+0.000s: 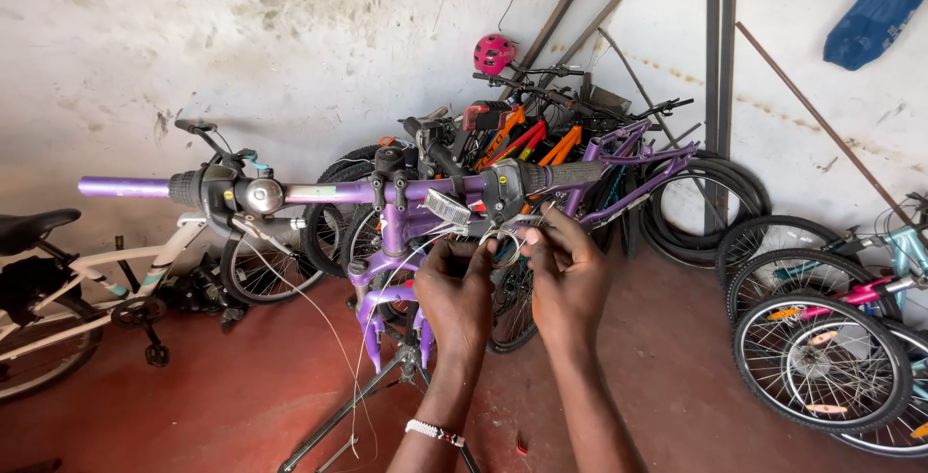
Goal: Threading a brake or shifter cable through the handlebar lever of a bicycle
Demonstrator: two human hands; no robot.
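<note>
A whitewashed wall (319, 57) backs stacked bicycles (522, 135); the purple handlebar (338, 191) spans the foreground; just below its right grip, the left hand (456, 289) and right hand (568, 275) pinch a thin cable (503, 237) between fingertips.

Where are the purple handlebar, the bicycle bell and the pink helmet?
purple handlebar (338, 192), head view, bare middle of bar.
bicycle bell (263, 196), head view, shiny dome.
pink helmet (493, 53), head view, shell.

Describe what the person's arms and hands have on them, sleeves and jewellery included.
Both forearms are bare, with no sleeves in view and no gloves on either hand. The left hand has a beaded bracelet at its wrist, mostly white with a few dark beads. The right hand and its wrist carry nothing.
</note>
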